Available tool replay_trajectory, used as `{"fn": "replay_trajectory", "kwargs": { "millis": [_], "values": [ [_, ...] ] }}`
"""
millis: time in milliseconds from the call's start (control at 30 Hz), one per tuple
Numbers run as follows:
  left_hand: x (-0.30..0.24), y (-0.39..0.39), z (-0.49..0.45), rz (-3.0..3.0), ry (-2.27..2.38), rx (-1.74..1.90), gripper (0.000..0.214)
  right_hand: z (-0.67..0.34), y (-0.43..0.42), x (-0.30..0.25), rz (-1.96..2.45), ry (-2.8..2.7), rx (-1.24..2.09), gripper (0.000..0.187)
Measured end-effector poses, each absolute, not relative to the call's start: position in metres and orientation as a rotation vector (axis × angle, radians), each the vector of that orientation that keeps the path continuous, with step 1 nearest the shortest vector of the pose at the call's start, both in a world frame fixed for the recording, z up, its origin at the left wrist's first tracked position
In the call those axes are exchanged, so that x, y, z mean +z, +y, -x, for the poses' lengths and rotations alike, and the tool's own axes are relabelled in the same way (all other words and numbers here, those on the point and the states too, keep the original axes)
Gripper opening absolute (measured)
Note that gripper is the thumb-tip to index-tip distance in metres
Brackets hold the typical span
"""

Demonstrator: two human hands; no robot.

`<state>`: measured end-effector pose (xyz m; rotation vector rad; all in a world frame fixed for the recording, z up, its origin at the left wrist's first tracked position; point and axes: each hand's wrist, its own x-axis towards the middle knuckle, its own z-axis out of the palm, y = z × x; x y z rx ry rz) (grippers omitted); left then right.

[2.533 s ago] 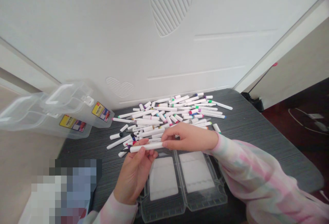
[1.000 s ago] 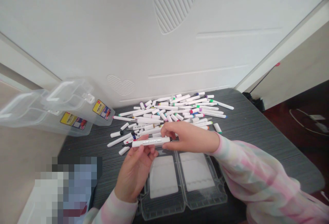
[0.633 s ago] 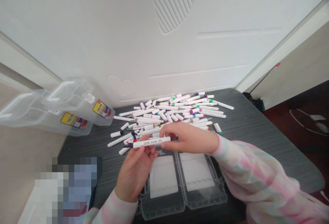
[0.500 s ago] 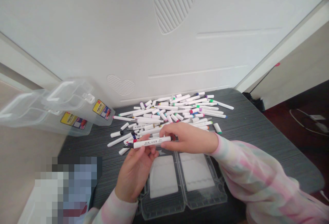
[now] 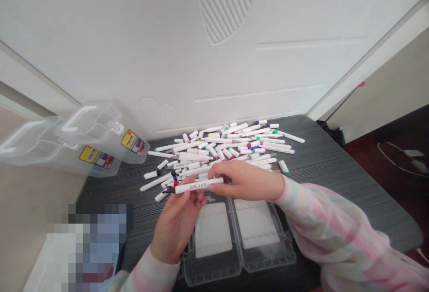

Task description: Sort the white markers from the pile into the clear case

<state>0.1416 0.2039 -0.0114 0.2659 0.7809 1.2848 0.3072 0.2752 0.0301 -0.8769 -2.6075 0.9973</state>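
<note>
We now have the white marker (image 5: 193, 186) turned lettering up, no longer blank side up, so its print lies in view. Fingers of our left hand (image 5: 177, 220) and right hand (image 5: 243, 179) pinch its opposite ends above the tabletop (image 5: 338, 189), near the scattered markers (image 5: 219, 141).

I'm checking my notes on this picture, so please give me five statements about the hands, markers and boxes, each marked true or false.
1. The left hand and right hand hold one white marker between them. True.
2. The clear case below the hands is closed. False: it lies open, its two halves side by side.
3. The white marker's dark tip points toward the left of the picture. True.
4. The loose markers lie in one neat row. False: they are scattered in a heap.
5. Two translucent boxes with labels stand left of the heap. True.
</note>
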Motion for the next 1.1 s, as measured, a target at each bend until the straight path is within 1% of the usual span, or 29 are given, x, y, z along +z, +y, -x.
{"fn": "replay_trajectory", "kwargs": {
  "millis": [267, 533, 700, 1100],
  "values": [
    [-0.0105, 0.2047, -0.143, -0.275, 0.781, 1.294, 0.024, -0.3085, 0.2745, 0.0302, 0.886, -2.596, 1.012, 0.022],
    [-0.009, 0.2038, -0.1436, -0.269, 0.804, 1.305, 0.023, -0.308, 0.2744, 0.0315, 0.874, -2.597, 1.016, 0.017],
    [-0.0097, 0.2035, -0.1434, -0.257, 0.795, 1.289, 0.025, -0.308, 0.2742, 0.0316, 0.889, -2.594, 1.031, 0.016],
    [-0.0098, 0.2037, -0.1434, -0.273, 0.793, 1.291, 0.023, -0.3071, 0.2743, 0.032, 0.902, -2.581, 1.033, 0.016]
  ]
}}
